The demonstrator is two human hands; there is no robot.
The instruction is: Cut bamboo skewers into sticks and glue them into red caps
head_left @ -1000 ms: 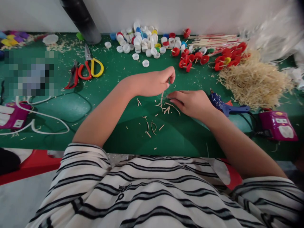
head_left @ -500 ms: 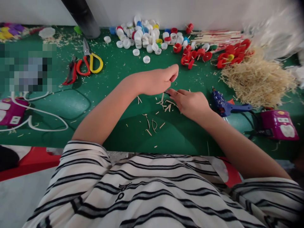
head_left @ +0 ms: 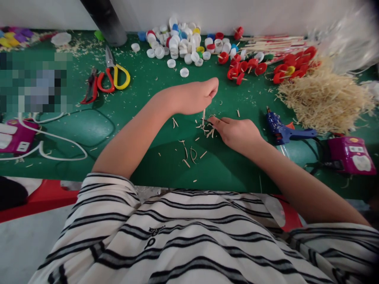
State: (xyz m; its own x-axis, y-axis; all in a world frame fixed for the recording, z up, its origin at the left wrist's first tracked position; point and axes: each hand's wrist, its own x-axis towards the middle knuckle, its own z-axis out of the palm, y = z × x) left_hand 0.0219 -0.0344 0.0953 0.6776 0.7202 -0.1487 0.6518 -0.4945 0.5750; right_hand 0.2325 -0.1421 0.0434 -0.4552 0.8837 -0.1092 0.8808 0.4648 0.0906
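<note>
My left hand is closed in a fist around a thin wooden stick, whose lower end sticks out below the hand. My right hand is closed in a pinch on a small dark blade; most of it is hidden by the fingers. The blade's tip meets or crosses the stick near its lower end; contact is too small to tell. Pale wood shavings lie under and around both hands, with more curled slivers nearer to me.
Bottle caps are heaped at the back, beside red caps on sticks. Scissors and red-handled pliers lie left. To the right are a blue glue gun, a shavings pile and a purple box.
My right hand has moved slightly down, away from my left hand, which shifted a little left. The stick and blade show more clearly between them. The view has shifted slightly.
</note>
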